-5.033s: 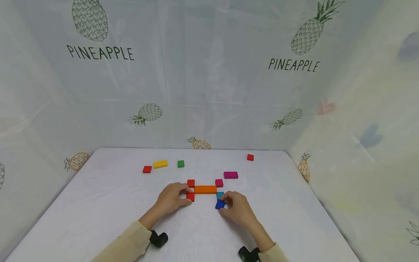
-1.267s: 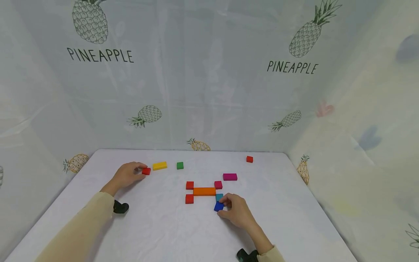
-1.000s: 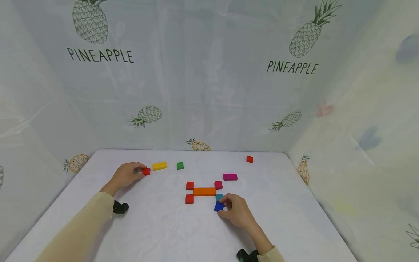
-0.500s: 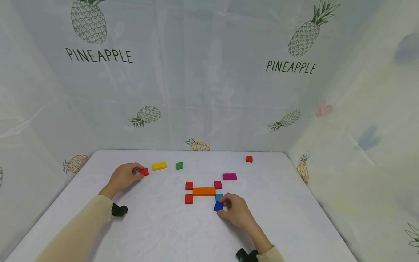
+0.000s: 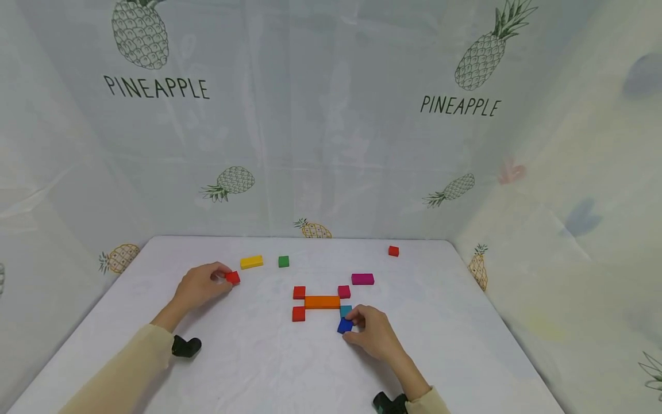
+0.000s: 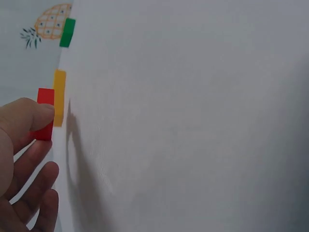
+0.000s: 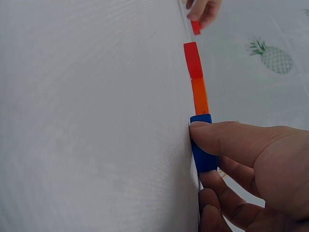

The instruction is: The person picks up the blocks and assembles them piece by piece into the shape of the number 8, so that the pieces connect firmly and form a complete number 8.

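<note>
My left hand (image 5: 201, 284) pinches a red block (image 6: 45, 113) between thumb and fingers at the left of the table; in the left wrist view a yellow block (image 6: 59, 98) lies behind it. My right hand (image 5: 376, 332) pinches a blue block (image 7: 204, 150) on the tabletop, just in front of a light-blue block (image 5: 346, 311). That light-blue block touches the right end of a long orange block (image 5: 322, 302). Two red blocks, one behind (image 5: 299, 292) and one in front (image 5: 298, 314), sit at its left end. A pink block (image 5: 343, 291) stands at its back right corner.
A green block (image 5: 284, 261) lies near the back edge, right of the yellow one. A magenta block (image 5: 362, 279) is at the right, with another red block (image 5: 393, 251) farther back. A pineapple-print curtain (image 5: 331, 144) surrounds the white table (image 5: 258, 368).
My left hand has gone from the front-left red block to the red block at far left, and now lifts it slightly toward the person. The right hand has stayed on the blue block.
</note>
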Demonstrator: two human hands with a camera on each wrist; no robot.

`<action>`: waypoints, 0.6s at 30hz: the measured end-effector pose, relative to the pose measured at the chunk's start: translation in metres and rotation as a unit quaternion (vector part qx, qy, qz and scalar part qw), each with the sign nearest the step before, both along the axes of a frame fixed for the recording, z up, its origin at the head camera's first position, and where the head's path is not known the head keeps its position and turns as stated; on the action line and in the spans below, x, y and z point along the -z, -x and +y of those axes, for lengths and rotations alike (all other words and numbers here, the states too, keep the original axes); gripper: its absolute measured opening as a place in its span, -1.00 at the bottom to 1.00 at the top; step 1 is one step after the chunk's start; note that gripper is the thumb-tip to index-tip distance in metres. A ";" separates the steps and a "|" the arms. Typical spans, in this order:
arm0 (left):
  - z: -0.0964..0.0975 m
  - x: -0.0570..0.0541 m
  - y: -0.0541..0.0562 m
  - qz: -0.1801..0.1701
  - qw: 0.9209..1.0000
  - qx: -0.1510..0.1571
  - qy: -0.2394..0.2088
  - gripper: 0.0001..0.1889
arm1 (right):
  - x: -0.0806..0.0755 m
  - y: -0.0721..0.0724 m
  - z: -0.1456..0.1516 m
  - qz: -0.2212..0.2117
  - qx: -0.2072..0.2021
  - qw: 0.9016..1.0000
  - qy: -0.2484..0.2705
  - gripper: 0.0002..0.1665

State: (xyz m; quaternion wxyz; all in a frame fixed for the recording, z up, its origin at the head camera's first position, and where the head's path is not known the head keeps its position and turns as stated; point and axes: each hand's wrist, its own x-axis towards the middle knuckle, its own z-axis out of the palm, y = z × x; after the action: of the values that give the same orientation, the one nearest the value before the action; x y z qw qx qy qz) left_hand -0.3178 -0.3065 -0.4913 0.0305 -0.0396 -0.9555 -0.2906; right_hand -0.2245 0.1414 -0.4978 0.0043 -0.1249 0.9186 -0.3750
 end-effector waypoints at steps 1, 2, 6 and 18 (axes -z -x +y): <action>0.002 0.000 -0.002 -0.001 1.000 -0.003 -0.003 -0.64 | 0.000 0.000 0.000 -0.001 0.000 1.000 0.000 -0.64; 0.003 0.001 -0.005 -0.001 1.000 -0.004 -0.005 -0.63 | 0.000 0.000 0.000 0.000 0.000 1.000 0.001 -0.64; 0.011 0.003 -0.014 0.007 1.000 -0.008 -0.013 -0.63 | 0.000 0.000 0.001 0.002 -0.001 1.000 0.002 -0.64; 0.046 0.000 -0.046 0.022 0.999 0.007 -0.034 -0.62 | 0.001 0.001 0.002 0.000 -0.004 1.000 0.005 -0.64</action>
State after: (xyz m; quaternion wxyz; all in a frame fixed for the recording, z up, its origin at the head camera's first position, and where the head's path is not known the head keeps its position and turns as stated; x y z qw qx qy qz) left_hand -0.2718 -0.2608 -0.4914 0.0505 -0.0518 -0.9438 -0.3225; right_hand -0.2257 0.1430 -0.4985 0.0049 -0.1287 0.9160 -0.3799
